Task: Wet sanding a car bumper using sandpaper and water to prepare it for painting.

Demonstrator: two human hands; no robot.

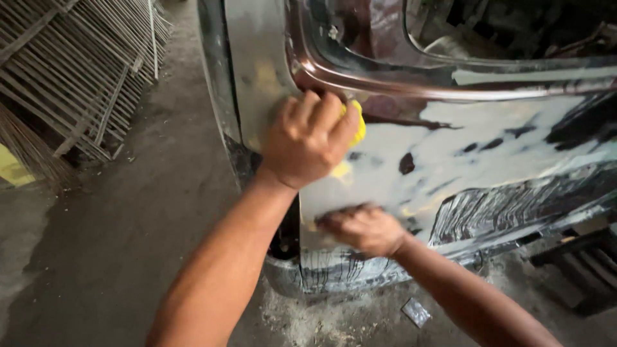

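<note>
A car door panel [488, 148] fills the right half of the view, covered with patches of pale grey filler over dark paint. My left hand [308, 138] is closed around a yellow sponge [357, 122] and presses it against the panel just below the window frame. My right hand [363, 228] lies lower on the panel near its front edge, fingers flat against the sanded surface; whether it holds anything is hidden.
The concrete floor [128, 244] lies to the left, dusted with white powder under the door. Stacked metal grilles [77, 71] lean at the upper left. A small flat scrap [416, 312] lies on the floor. Dark slats [578, 263] sit at the lower right.
</note>
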